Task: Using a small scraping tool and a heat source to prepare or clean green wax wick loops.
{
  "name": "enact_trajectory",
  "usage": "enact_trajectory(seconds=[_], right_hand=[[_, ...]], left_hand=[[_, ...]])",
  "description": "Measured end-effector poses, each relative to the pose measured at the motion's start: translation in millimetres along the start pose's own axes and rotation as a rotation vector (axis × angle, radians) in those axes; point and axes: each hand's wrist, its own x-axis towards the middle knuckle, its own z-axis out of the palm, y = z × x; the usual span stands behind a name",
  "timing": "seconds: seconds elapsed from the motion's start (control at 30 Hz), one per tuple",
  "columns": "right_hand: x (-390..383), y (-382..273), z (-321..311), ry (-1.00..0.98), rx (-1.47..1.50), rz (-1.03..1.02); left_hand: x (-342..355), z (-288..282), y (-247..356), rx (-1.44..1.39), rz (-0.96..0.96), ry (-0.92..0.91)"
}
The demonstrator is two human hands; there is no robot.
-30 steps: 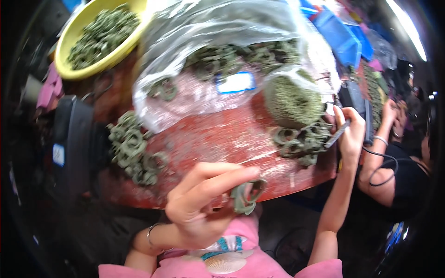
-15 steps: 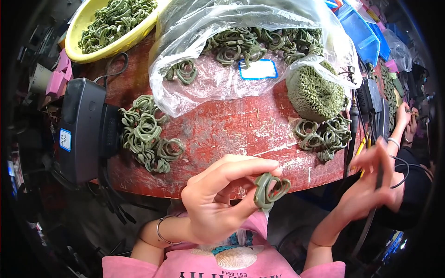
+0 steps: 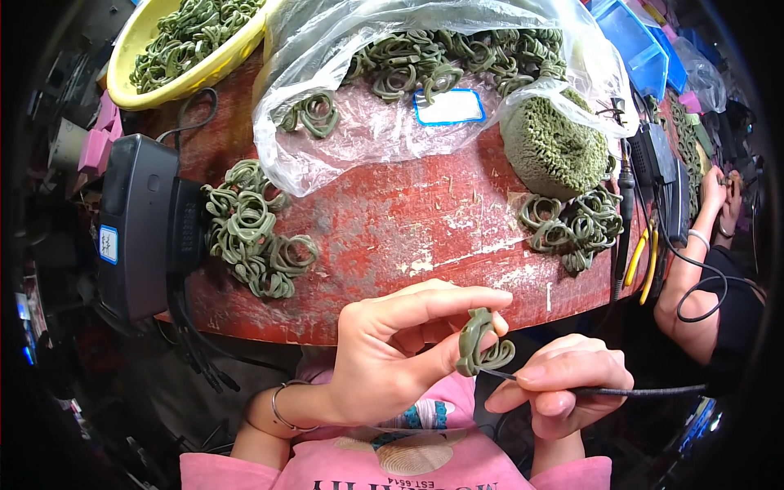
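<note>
A: What are the hands doing, close up?
B: The left hand (image 3: 384, 351) pinches a green loop (image 3: 468, 349) between thumb and fingers. It's up in the air, just past the near edge of the red tabletop (image 3: 392, 229).
A: And the right hand (image 3: 572, 380)?
B: It grips a thin dark stick (image 3: 645, 392). The stick's tip is right at the bottom of the loop.
A: What's on the tabletop?
B: A left pile (image 3: 249, 224) and a right pile (image 3: 578, 229), both made of green loops. Behind the right pile sits a fuzzy green lump (image 3: 551, 151).
A: Is there a bag?
B: Yes, a big clear bag (image 3: 359, 159). Its edge lies over the lump's top. Lots of green loops are heaped inside, and a white card with a blue edge (image 3: 449, 107) shows there too.
A: Anything farther off?
B: A yellow bowl (image 3: 122, 90) at the far left, full of green loops. At the far right is a blue tray (image 3: 633, 49).
</note>
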Motion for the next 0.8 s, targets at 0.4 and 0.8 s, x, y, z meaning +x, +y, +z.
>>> enact_trajectory(seconds=[0.4,0.8], right_hand=[[2,-2,-13,-0.036,-0.117,0.001],[10,11,-22,-0.225,-0.533,-0.145]], left_hand=[[3,5,-3,-0.104,-0.090,0.027],[6,1,-9,0.062,0.030,0.083]])
